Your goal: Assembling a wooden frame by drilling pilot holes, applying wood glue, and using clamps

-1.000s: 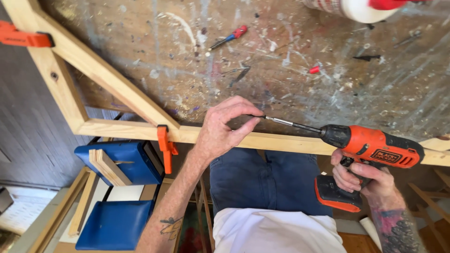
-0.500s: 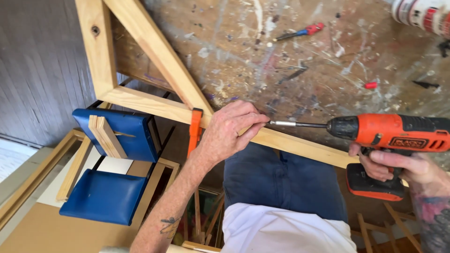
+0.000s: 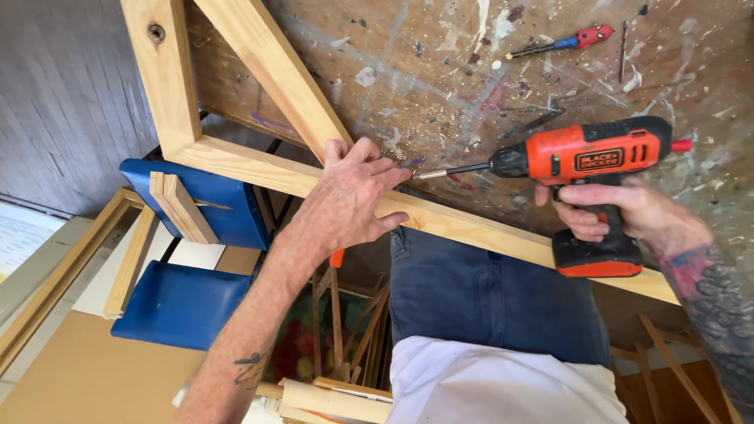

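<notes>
Pulled back from the wood since half a second ago, the orange cordless drill [image 3: 585, 161] now hovers over the paint-spattered worktop [image 3: 440, 71], its bit pointing at the left hand [image 3: 349, 196]. Right hand [image 3: 620, 216] clenches its grip. Left hand lies flat, fingers released, pressing the wooden frame [image 3: 463, 224]. Behind lies a red-handled screwdriver [image 3: 561, 42].

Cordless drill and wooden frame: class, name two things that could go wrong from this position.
1. The left hand rests on the wooden frame close to the driver bit, so a slip could jab the fingers.
2. The right hand alone holds the orange cordless drill; it might twist or skid off line.
</notes>
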